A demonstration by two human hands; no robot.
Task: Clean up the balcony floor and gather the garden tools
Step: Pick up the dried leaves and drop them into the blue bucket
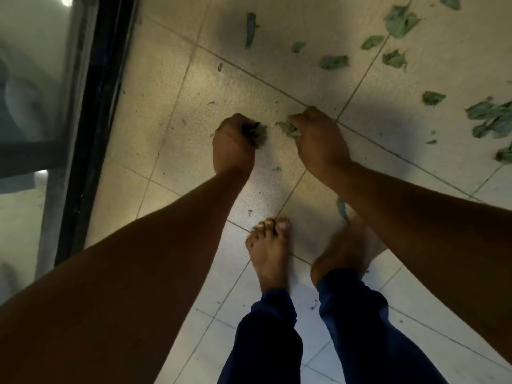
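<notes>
Head view, looking straight down at a tiled balcony floor (171, 112) with pale speckled tiles and thin grout lines. Both arms reach down and forward over the floor. Left hand (232, 142): fingers curled into a fist, grip clenched on a small bunch of green leaves (257, 133) that sticks out on the inner side of the fist. Right hand (318, 139): fingers bent down, grip pinching another clump of leaves (289, 128) at the fingertips, close to the floor. The two hands are near each other but apart, a bare strip of tile between the two clumps. Loose leaves (399, 22) lie scattered over the tiles toward the upper right, with a further group (490, 117) at the right edge; small crumbs and flecks of leaf dot the tiles around the hands. One narrow leaf (342, 207) lies just beside the right forearm, near the feet. Two bare feet (270, 253) stand on the tiles below the hands, dark blue trouser legs (266, 342) above them. A black frame (91, 120) runs along the left edge of the floor, with glass (33, 79) beyond it. No garden tools can be made out
</notes>
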